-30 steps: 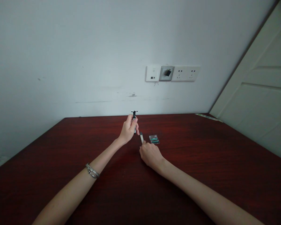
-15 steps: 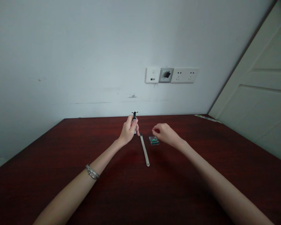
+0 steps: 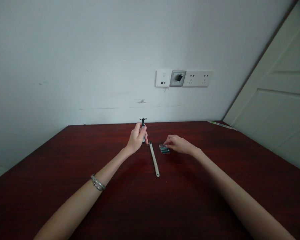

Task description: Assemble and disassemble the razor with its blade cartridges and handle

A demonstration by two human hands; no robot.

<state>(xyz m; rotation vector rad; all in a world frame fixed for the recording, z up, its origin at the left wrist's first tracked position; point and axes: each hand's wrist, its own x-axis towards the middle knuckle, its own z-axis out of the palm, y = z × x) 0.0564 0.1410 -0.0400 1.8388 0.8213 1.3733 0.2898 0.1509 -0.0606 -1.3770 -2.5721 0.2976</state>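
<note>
My left hand (image 3: 138, 136) is closed around a small light-grey handle with a black neck (image 3: 143, 122) and a short silver crosspiece on top, held upright above the table. Most of the handle hides behind my fingers. Just right of it, a long thin off-white stick (image 3: 154, 160) lies on the table, with a dark tip at the far end and a small hole at the near end. My right hand (image 3: 177, 144) has its fingertips together on the far right edge of a clear pack of green batteries (image 3: 164, 150), which lies flat.
The dark red wooden table (image 3: 110, 206) runs up to a white wall. Wall sockets (image 3: 197, 79) and a black plug (image 3: 179, 77) sit above its back edge. A flat patterned strip (image 3: 222, 125) lies at the back right, near a white panelled door (image 3: 277, 100).
My right hand has come down from above the battery pack, and its fingertips now reach the pack's edge. My left hand keeps its hold, nearly still. The view has shifted slightly.
</note>
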